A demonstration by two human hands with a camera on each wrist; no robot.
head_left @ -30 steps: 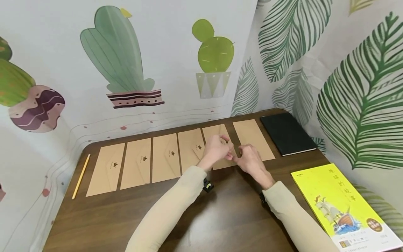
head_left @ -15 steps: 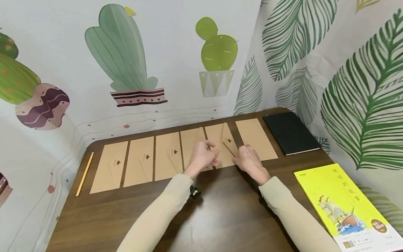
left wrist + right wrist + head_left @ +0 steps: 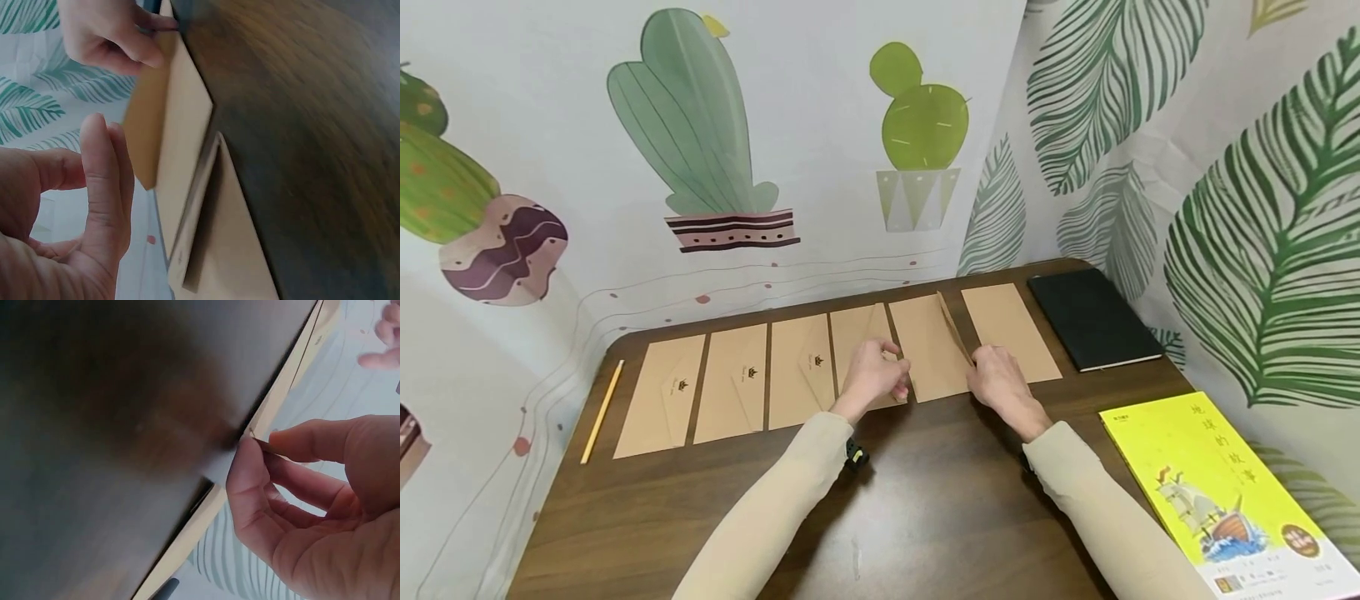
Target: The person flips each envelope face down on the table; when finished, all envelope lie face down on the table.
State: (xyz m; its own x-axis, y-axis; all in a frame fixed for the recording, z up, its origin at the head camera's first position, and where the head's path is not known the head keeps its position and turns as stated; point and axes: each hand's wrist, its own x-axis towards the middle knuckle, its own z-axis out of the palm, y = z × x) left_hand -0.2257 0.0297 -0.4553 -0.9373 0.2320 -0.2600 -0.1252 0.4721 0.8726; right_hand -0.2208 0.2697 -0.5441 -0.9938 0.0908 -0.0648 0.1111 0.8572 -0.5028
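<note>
Near the right end of a row of tan paper envelopes, my right hand [image 3: 1002,383] pinches the flap [image 3: 955,327] of one envelope [image 3: 925,350] at its near end. The flap stands raised from the envelope, which lies flat on the table. In the right wrist view, thumb and index finger [image 3: 247,465] meet on the flap's thin edge. My left hand [image 3: 874,371] hovers above the neighbouring envelope [image 3: 846,333] to the left, holding nothing. Its fingers are loosely bent, with thumb and fingers apart in the left wrist view.
Further left lie more envelopes [image 3: 658,400] with small crown prints, then a thin yellow stick like a pencil [image 3: 602,412]. On the right are a plain envelope [image 3: 1011,329], a black notebook [image 3: 1093,317] and a yellow book [image 3: 1187,442]. A patterned cloth [image 3: 820,125] hangs behind the table.
My left hand has drawn away to the left from the envelope. The flap has lifted from lying flat to standing up, with my right hand still at its near end.
</note>
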